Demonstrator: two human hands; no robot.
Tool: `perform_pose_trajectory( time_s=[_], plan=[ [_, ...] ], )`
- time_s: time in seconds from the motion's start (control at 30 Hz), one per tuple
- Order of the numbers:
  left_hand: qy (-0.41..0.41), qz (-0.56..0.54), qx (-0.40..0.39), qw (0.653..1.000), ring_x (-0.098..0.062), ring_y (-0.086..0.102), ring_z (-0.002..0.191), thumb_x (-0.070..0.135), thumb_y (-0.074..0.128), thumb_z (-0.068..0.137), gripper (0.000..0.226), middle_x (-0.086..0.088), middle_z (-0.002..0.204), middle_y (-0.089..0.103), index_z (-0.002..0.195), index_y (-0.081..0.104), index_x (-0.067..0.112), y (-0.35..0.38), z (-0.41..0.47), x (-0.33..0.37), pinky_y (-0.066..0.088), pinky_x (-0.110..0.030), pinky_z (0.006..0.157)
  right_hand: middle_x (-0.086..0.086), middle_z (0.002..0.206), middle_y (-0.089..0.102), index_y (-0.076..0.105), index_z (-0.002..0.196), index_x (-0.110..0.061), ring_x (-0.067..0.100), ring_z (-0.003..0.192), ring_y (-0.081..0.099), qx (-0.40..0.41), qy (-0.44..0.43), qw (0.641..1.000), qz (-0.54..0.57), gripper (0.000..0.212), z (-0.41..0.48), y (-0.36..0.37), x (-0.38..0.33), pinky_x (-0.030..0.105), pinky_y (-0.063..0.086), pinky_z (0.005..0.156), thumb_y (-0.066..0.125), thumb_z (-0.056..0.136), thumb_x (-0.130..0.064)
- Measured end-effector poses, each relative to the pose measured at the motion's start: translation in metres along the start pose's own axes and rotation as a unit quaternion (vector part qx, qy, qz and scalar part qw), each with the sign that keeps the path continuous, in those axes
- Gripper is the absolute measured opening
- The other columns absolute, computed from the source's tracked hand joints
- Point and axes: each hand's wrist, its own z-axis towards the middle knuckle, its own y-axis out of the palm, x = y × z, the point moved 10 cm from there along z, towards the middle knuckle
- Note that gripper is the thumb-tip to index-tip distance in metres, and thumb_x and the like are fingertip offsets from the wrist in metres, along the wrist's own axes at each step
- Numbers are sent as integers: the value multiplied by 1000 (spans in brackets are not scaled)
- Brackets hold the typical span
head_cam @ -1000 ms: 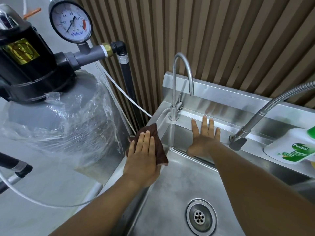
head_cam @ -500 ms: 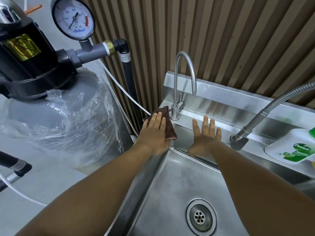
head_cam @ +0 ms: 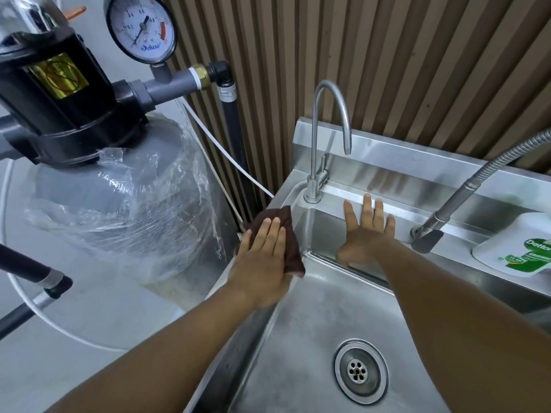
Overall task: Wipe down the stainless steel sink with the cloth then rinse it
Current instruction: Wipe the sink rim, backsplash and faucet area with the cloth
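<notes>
At the left rim of the stainless steel sink [head_cam: 313,317], near its back corner, the left hand [head_cam: 262,260] lies flat on a dark brown cloth [head_cam: 278,220], its fingers [head_cam: 269,234] straight and close together, pressing the cloth onto the metal rather than curling round it. Part of the cloth shows beyond the fingertips and along the thumb side, where one corner hangs over the edge into the basin. The right hand [head_cam: 366,234] is laid against the back wall of the basin with the palm down; its fingers [head_cam: 366,210] are straight and spread apart, their tips reaching the ledge, and it holds nothing. A gooseneck tap [head_cam: 331,96] stands on that ledge between the two hands, no water running from it. Nearer the camera, the drain [head_cam: 360,371] sits in the basin floor. Right of the right hand a flexible metal hose [head_cam: 453,204] comes down to the ledge, and a white and green bottle [head_cam: 518,248] lies beyond it. Left of the sink stands a plastic-wrapped grey tank [head_cam: 119,204] with a pressure gauge [head_cam: 141,26] above it.
</notes>
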Motion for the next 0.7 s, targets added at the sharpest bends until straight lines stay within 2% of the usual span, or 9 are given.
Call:
perform_pose_trajectory(
  time_s=[0.1,0.23,0.37,0.53,0.6,0.7],
  plan=[
    [-2,1,-5,1000,-24,-18,153,59,32,99,87,-9,167,-14,159,-6,9,-11,46,9,-8,-50,123,11,152,-49,-29,153,-30,36,141,-43,2,-1,1000,-3,122,-2,-1,0,55,-14,120,65,75,-28],
    [0,40,-7,999,-24,-19,153,57,34,99,88,-9,167,-14,159,-9,8,-19,74,22,-10,-52,122,12,152,-48,-29,153,-29,36,141,-43,-3,-6,1000,-3,118,-4,-1,-1,55,-14,120,63,79,-33],
    [16,65,1,998,-27,-18,153,53,37,101,87,-10,166,-18,157,-12,9,-9,32,23,-7,-52,123,12,152,-49,-30,153,-29,36,141,-42,-4,-15,1000,-3,116,-4,-1,-2,55,-14,120,61,80,-29],
    [21,190,-64,979,-29,-28,149,51,30,104,84,-12,158,-36,154,-20,6,14,-19,20,-9,-53,121,12,152,-49,-29,153,-28,37,140,-43,-6,-26,1000,-1,114,-4,0,-1,56,-15,119,58,81,-30],
    [30,244,-82,966,-29,-30,148,56,32,103,85,-12,159,-35,155,-13,6,16,-15,26,-10,-52,120,12,152,-49,-29,153,-29,36,140,-43,-5,-29,1000,0,114,-4,-1,-1,55,-16,119,58,81,-34],
    [59,349,-109,929,-32,-33,146,62,27,101,82,-15,164,-20,158,5,9,17,11,42,-12,-52,119,11,152,-48,-29,154,-29,36,140,-43,-1,-32,999,1,112,-5,-1,-1,54,-17,119,58,83,-36]
  ],
)
